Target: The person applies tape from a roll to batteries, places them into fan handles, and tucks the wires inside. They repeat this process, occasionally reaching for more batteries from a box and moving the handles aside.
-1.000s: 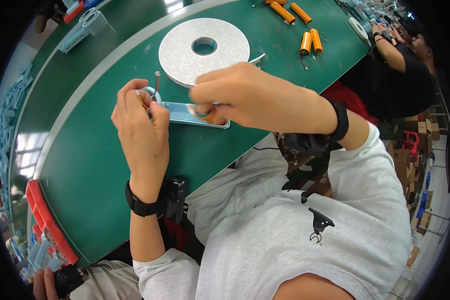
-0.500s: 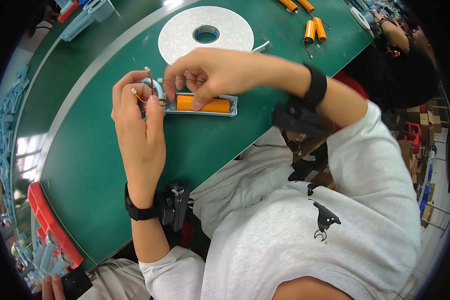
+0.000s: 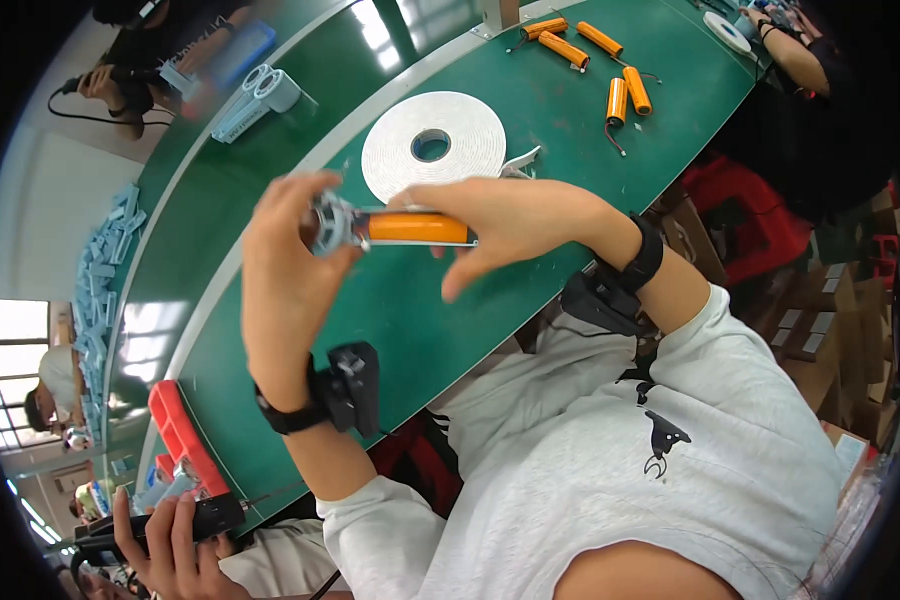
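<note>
My left hand [image 3: 295, 260] is closed round the ring-shaped end of a light blue-grey plastic housing [image 3: 337, 222], raised over the green table. An orange cylindrical battery [image 3: 417, 228] lies lengthwise in the housing's trough. At the trough's right end is my right hand [image 3: 482, 222], its fingers along the far side and under the housing, with the thumb held away from it. Both hands are slightly blurred, and the wires by the ring are hard to make out.
A big roll of white tape [image 3: 382, 150] lies just beyond my hands. Several orange batteries with wires [image 3: 617, 102] are at the far right. Blue-grey parts [image 3: 240, 120] stand past the table's raised edge. At lower left, another person's hand [image 3: 175, 545] holds a black tool near a red holder [image 3: 185, 440].
The housing has been lifted and tilted with the battery in it. My right hand has moved from over the battery to the housing's right end. The view has shifted.
</note>
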Available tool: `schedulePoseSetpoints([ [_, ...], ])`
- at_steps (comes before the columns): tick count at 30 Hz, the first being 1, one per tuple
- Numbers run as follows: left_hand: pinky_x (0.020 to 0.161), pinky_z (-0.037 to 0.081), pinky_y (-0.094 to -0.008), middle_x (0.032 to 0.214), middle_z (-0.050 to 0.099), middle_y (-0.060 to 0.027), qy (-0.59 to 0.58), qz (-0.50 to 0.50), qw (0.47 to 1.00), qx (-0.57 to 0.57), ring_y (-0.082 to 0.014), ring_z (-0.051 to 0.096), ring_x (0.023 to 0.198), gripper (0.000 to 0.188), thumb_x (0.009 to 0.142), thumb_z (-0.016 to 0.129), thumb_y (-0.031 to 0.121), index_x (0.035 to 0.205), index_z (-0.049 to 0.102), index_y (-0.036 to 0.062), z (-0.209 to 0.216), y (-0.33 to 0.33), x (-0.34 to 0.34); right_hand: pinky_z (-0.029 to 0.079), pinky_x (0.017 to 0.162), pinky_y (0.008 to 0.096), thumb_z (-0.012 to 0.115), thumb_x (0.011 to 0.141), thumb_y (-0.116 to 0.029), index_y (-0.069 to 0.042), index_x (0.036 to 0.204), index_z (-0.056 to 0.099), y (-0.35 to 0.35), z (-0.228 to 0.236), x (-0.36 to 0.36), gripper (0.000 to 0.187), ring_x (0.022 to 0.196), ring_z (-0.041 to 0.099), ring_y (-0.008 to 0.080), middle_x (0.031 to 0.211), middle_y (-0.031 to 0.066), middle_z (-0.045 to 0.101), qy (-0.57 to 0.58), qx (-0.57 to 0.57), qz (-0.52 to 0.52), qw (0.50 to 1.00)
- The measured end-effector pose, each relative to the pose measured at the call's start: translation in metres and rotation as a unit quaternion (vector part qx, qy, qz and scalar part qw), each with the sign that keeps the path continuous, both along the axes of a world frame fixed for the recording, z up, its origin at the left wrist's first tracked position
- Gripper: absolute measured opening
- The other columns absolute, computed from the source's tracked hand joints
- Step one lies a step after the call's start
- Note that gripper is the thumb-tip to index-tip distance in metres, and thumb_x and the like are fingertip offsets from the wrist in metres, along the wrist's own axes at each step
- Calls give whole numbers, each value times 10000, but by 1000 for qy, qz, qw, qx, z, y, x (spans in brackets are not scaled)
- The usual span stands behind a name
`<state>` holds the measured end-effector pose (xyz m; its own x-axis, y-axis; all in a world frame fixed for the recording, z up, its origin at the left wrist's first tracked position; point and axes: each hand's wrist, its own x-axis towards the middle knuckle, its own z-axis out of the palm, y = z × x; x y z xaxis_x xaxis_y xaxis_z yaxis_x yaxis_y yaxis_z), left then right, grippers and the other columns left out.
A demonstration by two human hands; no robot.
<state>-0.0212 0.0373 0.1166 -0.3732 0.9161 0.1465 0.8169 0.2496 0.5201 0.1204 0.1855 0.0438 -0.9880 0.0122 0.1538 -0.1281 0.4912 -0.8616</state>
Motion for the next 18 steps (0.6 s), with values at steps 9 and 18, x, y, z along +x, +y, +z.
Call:
schedulePoseSetpoints([
  [9,933,369,-318,1136,535,-243,1,109,989,103,-288,508,1091,805,660,742,422,1184,442,-111,-7,116,-214,455,457,343,609,693,-238,67,840,539,160,37,-104,346,492,560,239,617,151,564,-24,43,-341,939],
  [18,989,285,-506,1359,273,-262,277,201,933,-109,-379,238,1281,1174,475,811,498,1335,217,-37,-87,190,-237,361,890,461,683,682,-394,21,1135,449,227,-32,-107,657,1128,389,371,1158,227,413,-59,191,-446,872],
])
